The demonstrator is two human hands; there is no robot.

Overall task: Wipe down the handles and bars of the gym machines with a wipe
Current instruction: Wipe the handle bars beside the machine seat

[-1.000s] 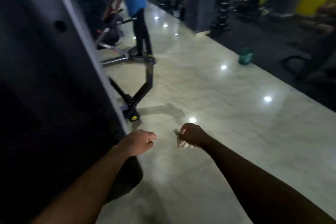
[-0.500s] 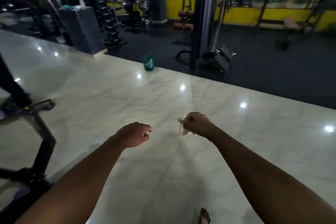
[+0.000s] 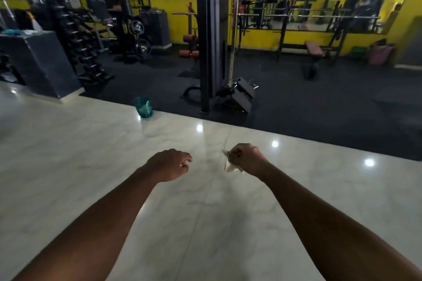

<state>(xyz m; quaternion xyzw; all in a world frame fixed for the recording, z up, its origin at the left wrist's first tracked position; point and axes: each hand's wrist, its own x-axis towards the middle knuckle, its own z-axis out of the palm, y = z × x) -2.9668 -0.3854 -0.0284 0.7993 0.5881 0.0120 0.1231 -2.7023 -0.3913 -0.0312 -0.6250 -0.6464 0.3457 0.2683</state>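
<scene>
Centrally, just right of the frame's middle, a crumpled white wipe (image 3: 229,165) pokes out of the right hand (image 3: 247,158), whose fingers are curled tight around it. Beside it, apart, the left hand (image 3: 170,164) hangs with fingers loosely bent, holding nothing. Both are over the glossy marble floor (image 3: 91,189). Farther up, a teal bucket (image 3: 143,107) stands at the floor's edge, near a black cable machine (image 3: 211,41); a dumbbell rack (image 3: 77,41) fills the upper left.

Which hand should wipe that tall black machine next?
Probably the right hand: it grips the wipe, ready for the cable machine ahead. The left hand hangs loosely curled and holds nothing.
</scene>
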